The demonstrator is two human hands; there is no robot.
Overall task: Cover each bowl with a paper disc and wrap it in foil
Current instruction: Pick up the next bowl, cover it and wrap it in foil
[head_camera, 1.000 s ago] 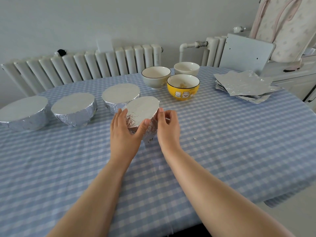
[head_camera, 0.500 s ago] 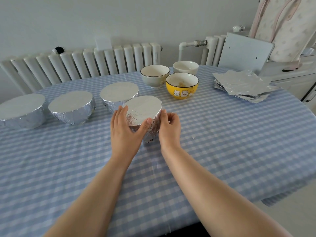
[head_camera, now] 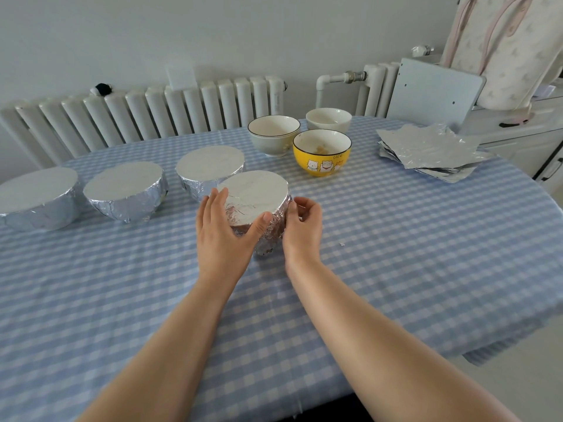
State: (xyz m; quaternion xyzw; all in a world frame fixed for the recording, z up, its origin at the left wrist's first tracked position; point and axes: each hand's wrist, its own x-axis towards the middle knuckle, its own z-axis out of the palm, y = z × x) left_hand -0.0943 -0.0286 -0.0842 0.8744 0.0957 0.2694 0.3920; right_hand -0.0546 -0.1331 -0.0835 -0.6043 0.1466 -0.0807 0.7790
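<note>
— Foil is your weak point right now. Your left hand (head_camera: 222, 236) cups the near side of the foil-wrapped bowl (head_camera: 254, 208), fingers straight up the wall and thumb pressed across the front, so that grip is spread flat against the foil rather than clamped. Squeeze harder and I think the thin sheet could tear or pull off the rim.

— And my right?

— Your right hand (head_camera: 303, 226) sits at the bowl's right wall with its fingers curled; the fingertips meet the foil edge there, but I cannot tell whether they pinch a fold or only press it. If they tug outward, the flat top could wrinkle, and the paper disc beneath, which is hidden, might shift.

— Where does the bowl stand?

— On the counter (head_camera: 396, 239), near the middle, just in front of another wrapped bowl (head_camera: 210, 169) and close to touching it. Two more wrapped bowls (head_camera: 125, 193) stand to the left. Push yours away from you and it may bump that neighbour and dent both wraps.

— Which way does it point?

— It looks upright, mouth up, covered top facing the ceiling, perhaps leaning slightly. It is round, so it has no long axis across the counter; its only axis runs vertically. Press unevenly with one hand and it could tip toward the other.

— Anything left?

— Three bare bowls, the yellow bowl (head_camera: 322, 158) among them, wait beyond, with the foil sheets (head_camera: 426, 150) stacked far right.
</note>
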